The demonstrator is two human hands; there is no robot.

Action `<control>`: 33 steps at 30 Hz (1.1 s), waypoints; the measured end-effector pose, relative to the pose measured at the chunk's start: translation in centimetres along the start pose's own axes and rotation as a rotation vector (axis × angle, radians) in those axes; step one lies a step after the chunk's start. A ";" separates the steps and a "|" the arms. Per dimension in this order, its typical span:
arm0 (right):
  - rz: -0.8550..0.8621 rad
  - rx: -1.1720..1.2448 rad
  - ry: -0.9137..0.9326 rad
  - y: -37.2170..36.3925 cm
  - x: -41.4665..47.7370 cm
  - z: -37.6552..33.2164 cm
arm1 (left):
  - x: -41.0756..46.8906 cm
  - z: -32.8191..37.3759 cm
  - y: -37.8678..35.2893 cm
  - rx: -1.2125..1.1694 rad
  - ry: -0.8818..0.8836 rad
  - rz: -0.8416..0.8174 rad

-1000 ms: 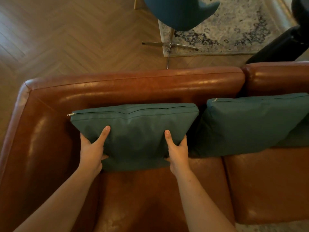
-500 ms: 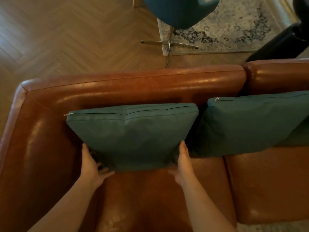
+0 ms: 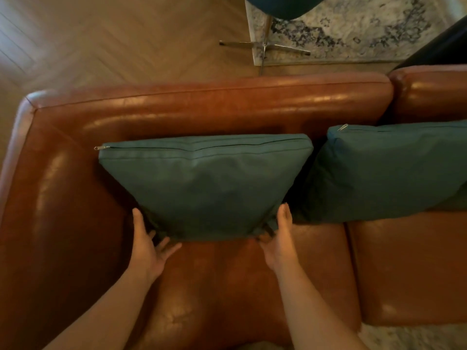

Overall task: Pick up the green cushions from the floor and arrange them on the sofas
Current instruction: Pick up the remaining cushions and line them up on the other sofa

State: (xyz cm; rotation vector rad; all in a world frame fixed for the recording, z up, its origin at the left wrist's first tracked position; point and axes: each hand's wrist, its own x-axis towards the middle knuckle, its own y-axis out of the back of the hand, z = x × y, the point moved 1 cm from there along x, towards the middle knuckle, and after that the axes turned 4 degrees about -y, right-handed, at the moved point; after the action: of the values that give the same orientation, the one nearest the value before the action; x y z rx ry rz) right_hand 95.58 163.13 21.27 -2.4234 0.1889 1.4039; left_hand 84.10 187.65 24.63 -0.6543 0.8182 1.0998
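Left hand (image 3: 147, 245) spread, right hand (image 3: 279, 238) flat, they bracket the near corners of the green cushion (image 3: 204, 183) — once freed, its base (on the slick leather sofa (image 3: 227, 274)) could slide forward.

cushion (image 3: 204, 183) on sofa (image 3: 202, 107), second cushion (image 3: 384, 170) right

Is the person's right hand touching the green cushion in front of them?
Touching. The head view shows the right hand pressed against the lower right corner of the cushion, with its fingertips hidden under the edge and no gap showing.
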 end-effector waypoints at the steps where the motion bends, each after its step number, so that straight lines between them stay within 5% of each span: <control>1: 0.033 -0.017 -0.007 0.5 -0.1 0.8 | 0.1 -0.7 0.7 0.005 0.032 0.015; 6: -0.017 0.031 -0.120 -1.3 0.3 2.9 | 1.2 -2.1 -0.3 -0.072 0.107 -0.112; 14: -0.053 -0.077 -0.065 -1.2 2.0 3.0 | 1.9 -2.3 -0.5 -0.005 0.059 -0.085; 16: -0.018 -0.176 0.035 -0.6 1.1 2.3 | 1.0 -1.7 0.7 0.097 -0.039 -0.066; 21: 0.115 -0.583 0.629 -1.0 -1.8 -0.4 | -0.7 2.0 1.7 0.427 -0.518 -0.103; 24: 0.077 -0.642 0.663 -3.9 -1.7 -1.3 | 0.3 3.5 -0.3 0.614 -0.665 -0.169; 33: 0.213 -0.746 0.740 -4.2 -4.6 -1.6 | -2.8 3.3 -0.6 0.744 -0.765 0.064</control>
State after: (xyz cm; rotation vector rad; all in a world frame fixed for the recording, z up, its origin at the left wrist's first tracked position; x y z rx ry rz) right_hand 95.73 166.32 26.83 -3.5579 0.0992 0.6106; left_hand 84.84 188.72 28.86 0.4109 0.5070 0.9011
